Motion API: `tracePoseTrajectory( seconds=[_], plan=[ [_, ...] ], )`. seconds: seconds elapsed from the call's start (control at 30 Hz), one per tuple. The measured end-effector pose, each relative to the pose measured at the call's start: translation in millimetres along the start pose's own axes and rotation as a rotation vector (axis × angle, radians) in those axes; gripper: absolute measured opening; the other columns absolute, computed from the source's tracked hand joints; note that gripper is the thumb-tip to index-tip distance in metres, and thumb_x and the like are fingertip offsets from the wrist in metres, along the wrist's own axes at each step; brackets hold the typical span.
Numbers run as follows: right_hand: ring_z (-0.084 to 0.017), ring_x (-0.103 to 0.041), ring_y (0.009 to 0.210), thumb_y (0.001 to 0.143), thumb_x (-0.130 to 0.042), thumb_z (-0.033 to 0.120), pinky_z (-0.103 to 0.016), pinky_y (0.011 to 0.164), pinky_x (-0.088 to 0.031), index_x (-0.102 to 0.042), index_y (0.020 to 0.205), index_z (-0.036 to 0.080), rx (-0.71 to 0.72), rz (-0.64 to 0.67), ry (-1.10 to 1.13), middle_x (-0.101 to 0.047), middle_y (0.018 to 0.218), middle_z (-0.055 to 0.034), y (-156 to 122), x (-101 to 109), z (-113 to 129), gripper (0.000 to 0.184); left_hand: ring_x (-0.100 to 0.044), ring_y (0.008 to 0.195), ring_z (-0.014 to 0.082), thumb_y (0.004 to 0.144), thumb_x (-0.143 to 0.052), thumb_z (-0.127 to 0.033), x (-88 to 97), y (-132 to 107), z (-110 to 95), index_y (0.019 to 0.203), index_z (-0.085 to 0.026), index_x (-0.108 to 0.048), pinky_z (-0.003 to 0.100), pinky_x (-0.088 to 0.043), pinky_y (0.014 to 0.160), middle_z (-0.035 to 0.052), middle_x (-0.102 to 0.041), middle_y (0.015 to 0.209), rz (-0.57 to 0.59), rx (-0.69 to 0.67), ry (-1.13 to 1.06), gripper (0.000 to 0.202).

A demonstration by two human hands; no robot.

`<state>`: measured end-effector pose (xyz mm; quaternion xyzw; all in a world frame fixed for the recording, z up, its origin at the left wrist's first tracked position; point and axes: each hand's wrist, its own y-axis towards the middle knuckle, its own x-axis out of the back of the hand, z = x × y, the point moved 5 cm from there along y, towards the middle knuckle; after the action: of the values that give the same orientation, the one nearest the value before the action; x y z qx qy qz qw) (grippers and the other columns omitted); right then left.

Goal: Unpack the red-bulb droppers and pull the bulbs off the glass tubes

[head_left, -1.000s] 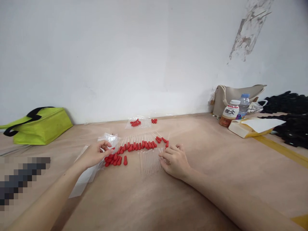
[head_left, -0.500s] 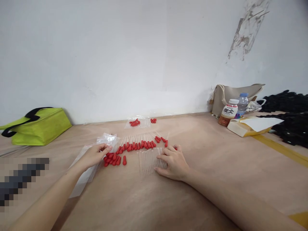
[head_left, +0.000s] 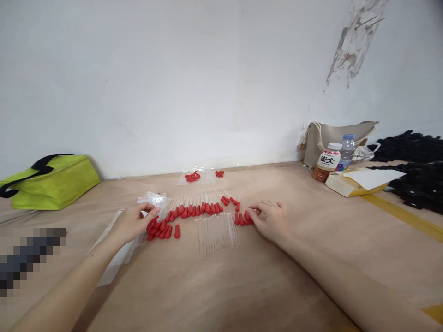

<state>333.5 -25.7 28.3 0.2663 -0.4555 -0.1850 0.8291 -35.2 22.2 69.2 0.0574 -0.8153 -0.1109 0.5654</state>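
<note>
My left hand point(head_left: 133, 222) is closed, thumb and fingertips together at a pile of red rubber dropper bulbs point(head_left: 162, 230), with one bulb point(head_left: 151, 222) at its fingertips. At the right end of a short group of bulbs point(head_left: 241, 219), my right hand point(head_left: 272, 220) pinches a red bulb point(head_left: 248, 216), partly hidden by the fingers. Between the hands lies a row of bare clear glass tubes point(head_left: 216, 233). Behind it is a row of tubes with red bulbs point(head_left: 197, 210) fitted on their near ends. A single bulb point(head_left: 177, 231) lies beside the left pile.
Clear plastic bags point(head_left: 116, 267) lie under and beside my left forearm. Against the wall is another bag point(head_left: 207, 177) with bulbs and tubes. A green bag point(head_left: 57, 184) stands left; bottles point(head_left: 327, 161), an open box point(head_left: 358, 184) and black items point(head_left: 415, 184) are at right.
My right hand has moved right, off the bare glass tubes to the red bulbs at their right, which it uncovers. My left hand stays at the bulb pile.
</note>
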Motion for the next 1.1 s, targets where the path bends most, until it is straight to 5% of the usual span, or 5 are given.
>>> tracePoseTrajectory(
  seconds=[0.27,0.5,0.77,0.93,1.1],
  plan=[
    [-0.015,-0.054,0.069,0.074,-0.048,0.033,-0.033,0.075,-0.025,-0.065,0.076,0.025,-0.250,0.002,0.020,-0.062,0.068,0.0020,9,-2,-31,0.019,-0.056,0.074,0.0180,0.078,-0.047,-0.040,-36.2,-12,-128,0.069,-0.021,-0.064,0.029,-0.040,0.068,0.0026,-0.062,0.076,0.010,-0.432,0.019,0.027],
    [-0.017,-0.056,0.072,0.075,-0.046,0.030,-0.035,0.074,-0.025,-0.065,0.076,0.024,-0.185,-0.081,-0.017,-0.063,0.071,0.0003,8,4,-32,0.020,-0.059,0.076,0.0279,0.069,-0.056,-0.048,-96.7,19,-217,0.049,-0.018,-0.063,0.042,-0.037,0.073,0.0096,-0.064,0.064,-0.010,-0.417,0.144,0.036],
    [-0.021,-0.055,0.083,0.079,-0.047,0.035,-0.038,0.078,-0.031,-0.063,0.094,0.021,-0.166,-0.171,-0.020,-0.062,0.088,-0.0060,10,4,-36,0.026,-0.059,0.074,0.0261,0.074,-0.053,-0.031,-102.2,20,-231,0.052,-0.017,-0.063,0.040,-0.035,0.070,0.0103,-0.063,0.062,-0.051,-0.421,0.159,0.027],
    [-0.024,-0.047,0.106,0.078,-0.053,0.045,-0.040,0.092,-0.025,-0.050,0.120,0.021,0.251,-0.245,-0.123,-0.051,0.120,-0.0114,5,20,1,0.049,-0.055,0.081,0.0216,0.078,-0.053,-0.030,-69.5,-19,-214,0.070,-0.016,-0.062,0.038,-0.033,0.075,0.0080,-0.062,0.080,-0.241,-0.741,0.174,0.019],
    [-0.015,-0.054,0.084,0.084,-0.050,0.037,-0.043,0.099,-0.011,-0.058,0.107,0.027,0.591,-0.046,-0.079,-0.067,0.086,0.0000,-18,14,41,0.026,-0.053,0.075,0.0166,0.079,-0.055,-0.024,-43.8,-73,-164,0.075,-0.018,-0.060,0.033,-0.035,0.074,0.0028,-0.061,0.074,-0.460,-1.000,0.139,0.009]
  ],
)
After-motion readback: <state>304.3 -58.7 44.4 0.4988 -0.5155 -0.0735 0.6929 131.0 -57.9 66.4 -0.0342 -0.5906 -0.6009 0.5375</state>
